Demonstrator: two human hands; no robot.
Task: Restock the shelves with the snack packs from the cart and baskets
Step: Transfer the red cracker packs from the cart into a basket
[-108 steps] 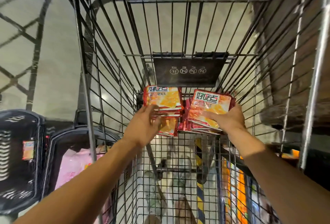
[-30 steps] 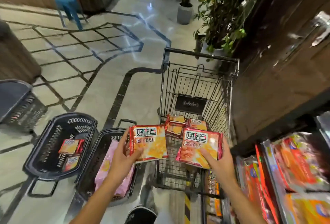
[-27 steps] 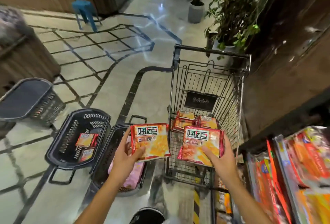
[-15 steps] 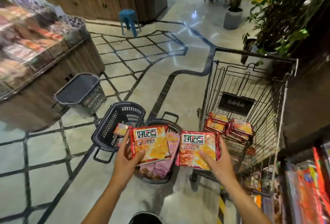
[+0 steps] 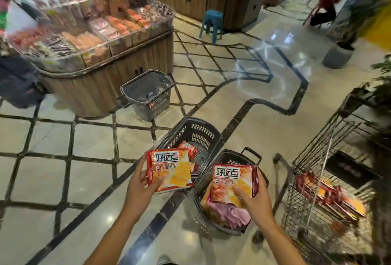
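Tiled shop floor (image 5: 63, 180), each hand gripping red-orange snack pack (image 5: 170, 169), white label

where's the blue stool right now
In the head view the blue stool stands on the floor at upper centre, just left of a dark wooden display stand, far beyond the baskets.

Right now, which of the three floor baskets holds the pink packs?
The nearest basket, by the wire cart below the right hand. The middle basket holds red-orange packs; the far basket by the wooden display looks empty.
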